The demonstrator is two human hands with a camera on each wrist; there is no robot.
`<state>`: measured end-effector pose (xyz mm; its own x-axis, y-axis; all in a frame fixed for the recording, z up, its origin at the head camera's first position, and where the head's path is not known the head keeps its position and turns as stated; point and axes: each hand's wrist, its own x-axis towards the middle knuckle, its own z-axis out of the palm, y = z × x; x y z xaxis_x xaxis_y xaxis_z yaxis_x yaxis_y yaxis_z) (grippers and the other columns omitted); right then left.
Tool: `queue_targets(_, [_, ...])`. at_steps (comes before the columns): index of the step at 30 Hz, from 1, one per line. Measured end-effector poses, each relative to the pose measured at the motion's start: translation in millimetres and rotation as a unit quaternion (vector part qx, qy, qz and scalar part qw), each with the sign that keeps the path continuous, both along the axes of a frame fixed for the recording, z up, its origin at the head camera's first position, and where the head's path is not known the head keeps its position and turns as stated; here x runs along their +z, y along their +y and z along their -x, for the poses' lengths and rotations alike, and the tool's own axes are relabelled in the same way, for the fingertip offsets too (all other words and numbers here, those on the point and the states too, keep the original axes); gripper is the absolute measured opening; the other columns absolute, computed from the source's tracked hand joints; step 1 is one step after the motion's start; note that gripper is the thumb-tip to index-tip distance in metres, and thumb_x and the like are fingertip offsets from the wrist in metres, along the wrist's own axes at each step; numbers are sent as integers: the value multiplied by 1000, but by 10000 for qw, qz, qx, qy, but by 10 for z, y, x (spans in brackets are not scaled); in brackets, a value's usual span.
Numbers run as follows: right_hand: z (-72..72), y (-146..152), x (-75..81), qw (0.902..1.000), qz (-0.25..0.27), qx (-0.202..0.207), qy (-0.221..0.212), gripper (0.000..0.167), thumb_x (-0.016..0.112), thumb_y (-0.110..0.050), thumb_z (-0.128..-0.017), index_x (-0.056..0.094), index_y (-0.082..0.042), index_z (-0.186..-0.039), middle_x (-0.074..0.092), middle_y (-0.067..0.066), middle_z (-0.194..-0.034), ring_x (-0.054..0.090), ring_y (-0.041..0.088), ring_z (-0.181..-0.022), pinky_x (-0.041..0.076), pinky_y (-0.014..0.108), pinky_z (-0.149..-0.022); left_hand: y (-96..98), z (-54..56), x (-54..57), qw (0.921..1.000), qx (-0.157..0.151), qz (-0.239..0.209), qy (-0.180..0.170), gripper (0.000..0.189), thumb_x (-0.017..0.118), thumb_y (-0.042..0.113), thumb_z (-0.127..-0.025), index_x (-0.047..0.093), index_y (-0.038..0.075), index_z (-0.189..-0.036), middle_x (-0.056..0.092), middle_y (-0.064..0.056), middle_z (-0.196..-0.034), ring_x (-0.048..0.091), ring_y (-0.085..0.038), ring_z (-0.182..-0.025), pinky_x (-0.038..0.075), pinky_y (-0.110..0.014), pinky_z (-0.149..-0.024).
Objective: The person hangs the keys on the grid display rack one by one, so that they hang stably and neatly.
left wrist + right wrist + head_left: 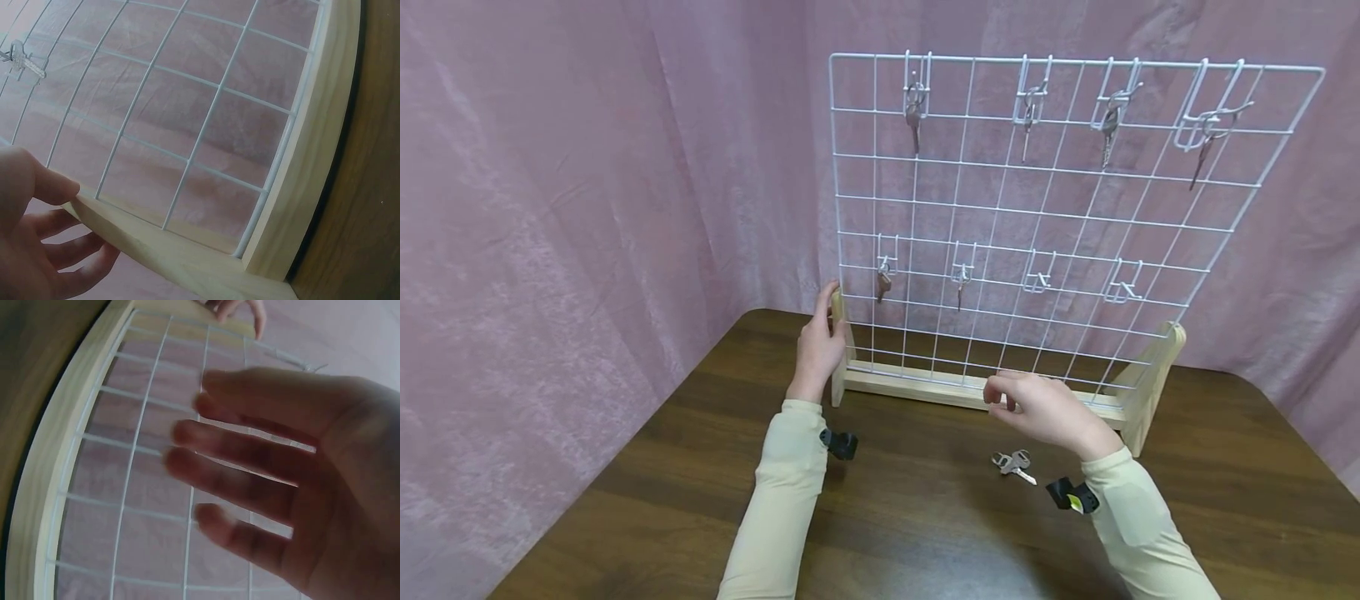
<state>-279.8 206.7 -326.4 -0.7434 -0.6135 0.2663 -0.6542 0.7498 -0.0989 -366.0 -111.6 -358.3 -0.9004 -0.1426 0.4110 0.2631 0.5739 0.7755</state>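
Note:
My left hand holds the left wooden upright of a stand, with thumb and fingers on either side of its edge in the left wrist view. A white wire grid rises from this stand. My right hand hovers in front of the grid's lower part, fingers relaxed and slightly bent, nothing between them. Below it, a small group of keys lies on the table. Two lower hooks carry a key each, a left key and a second key. Right of them, a bare hook and another bare hook hang.
Along the grid's top row, several hooks bear keys, among them a far-left key and a far-right key. The right wooden upright stands near my right forearm. A pink curtain hangs behind the brown table.

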Motion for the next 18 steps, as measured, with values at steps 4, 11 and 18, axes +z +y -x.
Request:
queue_targets(4, [53, 68, -33, 9974, -327, 159, -629, 14, 73, -13, -82, 63, -17, -92, 65, -4, -89, 59, 7, -73, 46, 26, -62, -5, -1, -2, 10000, -31, -10, 33, 61, 47, 9, -98, 27, 38, -149, 55, -18, -138, 66, -37, -97, 54, -45, -70])
queue_targets(11, [154, 170, -184, 9874, -523, 447, -1425, 25, 77, -10, -74, 63, -10, -93, 62, 3, -92, 54, 13, -76, 43, 25, -65, -7, 0, -8, 9999, -68, -79, 79, 60, 47, 9, -98, 29, 33, -150, 56, -19, -137, 64, -37, -110, 54, -52, -81])
queue_targets(18, [236, 232, -393, 9571, -457, 264, -2850, 38, 79, -2, -67, 59, -7, -99, 57, 4, -85, 48, 10, -74, 40, 23, -64, -7, 4, -10, 9999, -56, -80, 45, 61, 47, 9, -98, 29, 36, -149, 56, -19, -137, 64, -37, -110, 54, -51, -81])
